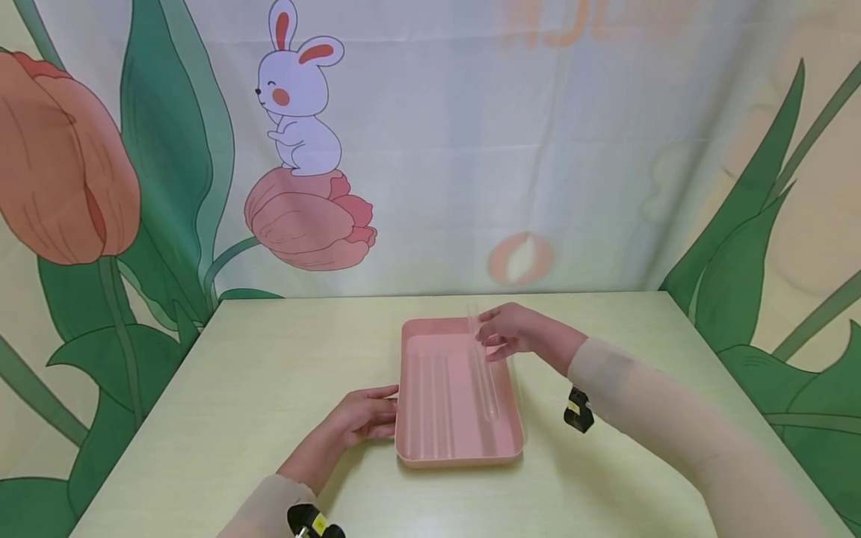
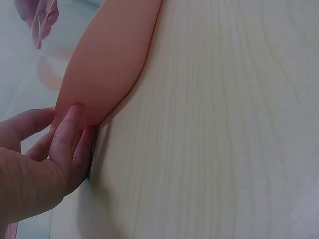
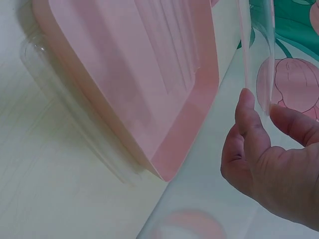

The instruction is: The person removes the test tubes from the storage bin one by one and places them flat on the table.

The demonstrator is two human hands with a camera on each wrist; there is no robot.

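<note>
Clear tubes (image 1: 440,407) lie inside the pink tray (image 1: 464,430).

pink tray (image 1: 464,407), clear tube (image 1: 484,382), pale wood-grained table (image 1: 282,373), beige sleeve (image 1: 646,407), white rabbit-and-tulip-print backdrop (image 1: 430,149)

A pink rectangular tray (image 1: 464,462) sits on a pale wood-grain worktop (image 1: 289,359), a printed fabric backdrop (image 1: 437,149) behind. Clear long tubes (image 1: 430,403) lie in its left half; 1 clear round-ended tube (image 3: 81,114) lies just outside its right wall. Left fingers (image 2: 66,137) touch its left wall; right fingers (image 3: 249,119) hold another clear tube (image 1: 487,388) over its right half.
</note>
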